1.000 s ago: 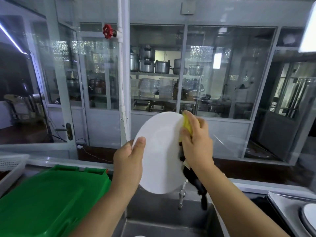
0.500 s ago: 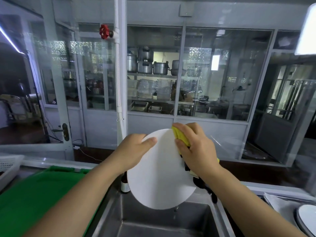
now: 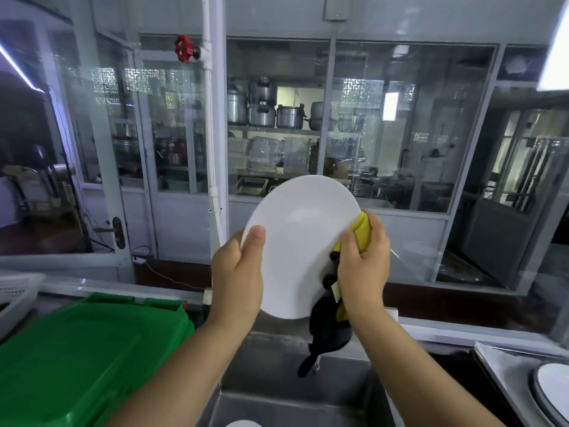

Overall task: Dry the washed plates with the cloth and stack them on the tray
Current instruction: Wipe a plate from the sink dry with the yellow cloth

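A white plate (image 3: 300,238) is held up on edge above the steel sink (image 3: 292,402). My left hand (image 3: 238,272) grips its lower left rim, thumb on the face. My right hand (image 3: 363,266) grips a yellow and black cloth (image 3: 332,315) and presses it against the plate's right rim; the cloth's black end hangs down toward the sink. At the far right, a metal tray (image 3: 498,365) carries another white plate (image 3: 554,392), cut off by the frame. A white rim (image 3: 243,423) shows at the bottom of the sink.
A green plastic lid (image 3: 86,359) covers the counter on the left, with a white basket (image 3: 15,291) behind it. A glass partition and a white pipe (image 3: 212,149) with a red valve stand just past the sink.
The plate has risen and tilted, its face turned more toward me. My right hand with the cloth has slid from the top rim down to the right rim. My left thumb shifted lower on the left rim.
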Action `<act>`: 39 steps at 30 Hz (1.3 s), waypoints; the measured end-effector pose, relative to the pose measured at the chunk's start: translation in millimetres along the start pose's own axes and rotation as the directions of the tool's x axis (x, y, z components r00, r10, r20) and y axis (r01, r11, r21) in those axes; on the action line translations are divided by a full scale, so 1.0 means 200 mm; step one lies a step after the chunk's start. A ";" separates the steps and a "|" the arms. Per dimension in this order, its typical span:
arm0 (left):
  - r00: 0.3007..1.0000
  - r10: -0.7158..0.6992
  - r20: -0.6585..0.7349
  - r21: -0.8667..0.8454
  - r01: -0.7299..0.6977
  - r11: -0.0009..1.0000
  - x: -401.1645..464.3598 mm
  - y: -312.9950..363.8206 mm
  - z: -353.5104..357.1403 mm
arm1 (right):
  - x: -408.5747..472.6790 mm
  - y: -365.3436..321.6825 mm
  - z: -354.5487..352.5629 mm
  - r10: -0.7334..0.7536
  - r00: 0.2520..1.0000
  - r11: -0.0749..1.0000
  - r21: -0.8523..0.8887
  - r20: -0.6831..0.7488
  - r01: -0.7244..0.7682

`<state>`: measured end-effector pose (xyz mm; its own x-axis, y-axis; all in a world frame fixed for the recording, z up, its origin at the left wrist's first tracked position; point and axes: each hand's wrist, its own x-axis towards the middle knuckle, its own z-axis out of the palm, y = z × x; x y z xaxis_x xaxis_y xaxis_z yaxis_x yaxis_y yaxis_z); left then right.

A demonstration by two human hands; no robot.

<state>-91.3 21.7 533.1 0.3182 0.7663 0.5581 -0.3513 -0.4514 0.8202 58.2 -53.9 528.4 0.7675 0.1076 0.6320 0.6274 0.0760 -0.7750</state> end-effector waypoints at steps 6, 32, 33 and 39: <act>0.896 -0.276 0.347 0.063 0.272 0.960 0.13 -0.09 -0.09 | 0.05 0.03 -0.09 -0.042 0.983 0.990 -0.123 0.178 0.064; 0.931 -0.364 0.004 -0.249 0.353 0.902 0.06 -0.15 -0.03 | -0.20 0.00 -0.12 -0.393 0.734 0.621 -0.429 0.554 0.656; 0.930 -0.368 0.017 -0.248 0.360 0.899 0.05 -0.17 -0.02 | -0.18 -0.03 -0.11 -0.375 0.738 0.625 -0.435 0.561 0.648; 0.887 -0.443 0.131 -0.279 0.462 0.842 0.01 -0.21 0.04 | -0.20 -0.15 0.03 -0.427 0.651 0.610 -0.331 0.628 0.720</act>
<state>-68.1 38.2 501.1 0.5530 0.8199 0.1479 -0.3945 0.1013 0.9133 8.2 -54.7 526.4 0.1490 0.6605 0.7359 0.9789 -0.2039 -0.0152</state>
